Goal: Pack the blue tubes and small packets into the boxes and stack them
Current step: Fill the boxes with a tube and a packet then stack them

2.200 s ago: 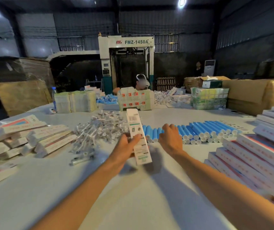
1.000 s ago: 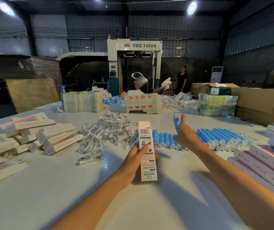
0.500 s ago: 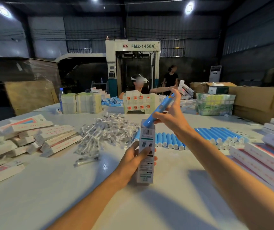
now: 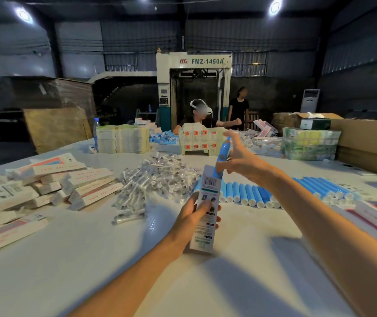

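The left hand (image 4: 192, 216) grips a tall white printed cardboard box (image 4: 205, 211) upright on the pale table (image 4: 91, 259). The right hand (image 4: 240, 157) pinches a slim blue plastic tube (image 4: 221, 154), its lower end inside the box's open top.

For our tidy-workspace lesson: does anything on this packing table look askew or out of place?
The boxes on the left lie tumbled at mixed angles, and one packet lies apart from the heap; the blue tubes lie in a neat row.
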A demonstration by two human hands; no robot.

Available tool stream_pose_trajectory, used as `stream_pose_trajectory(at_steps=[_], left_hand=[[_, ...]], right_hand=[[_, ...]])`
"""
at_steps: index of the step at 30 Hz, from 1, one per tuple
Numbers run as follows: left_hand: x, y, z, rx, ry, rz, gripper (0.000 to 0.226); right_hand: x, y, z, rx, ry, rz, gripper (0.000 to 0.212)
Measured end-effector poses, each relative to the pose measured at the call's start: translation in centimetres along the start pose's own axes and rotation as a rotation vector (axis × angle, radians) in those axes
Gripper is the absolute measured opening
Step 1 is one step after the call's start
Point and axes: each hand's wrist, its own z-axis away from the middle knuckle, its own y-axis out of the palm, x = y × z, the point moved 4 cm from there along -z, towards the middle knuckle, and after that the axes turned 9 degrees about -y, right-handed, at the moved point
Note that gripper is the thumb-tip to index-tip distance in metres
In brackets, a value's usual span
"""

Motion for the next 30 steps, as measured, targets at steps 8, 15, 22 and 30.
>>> stream_pose_trajectory(at_steps=[8, 15, 22, 30], left_hand=[[0.4, -2.0, -0.8, -0.186, 0.07, 0.022, 0.026], [0.3, -6.6, -1.6, -0.613, 0.08, 0.052, 0.035], [0.5, -7.4, -2.0, -0.663, 0.1, 0.032, 0.028], [0.4, -6.5, -2.3, -0.544, 0.098, 0.02, 0.02]], right_hand=[[-1.0, 3.5, 0.5, 0.14, -0.029, 0.133, 0.038], [-6.1, 10.4, -0.8, -0.136, -0.131, 0.361, 0.03], [-9.9, 17.1, -1.3, 0.214, -0.178, 0.845, 0.018], [-7.8, 15.3, 0.7, 0.116, -0.209, 0.919, 0.022]])
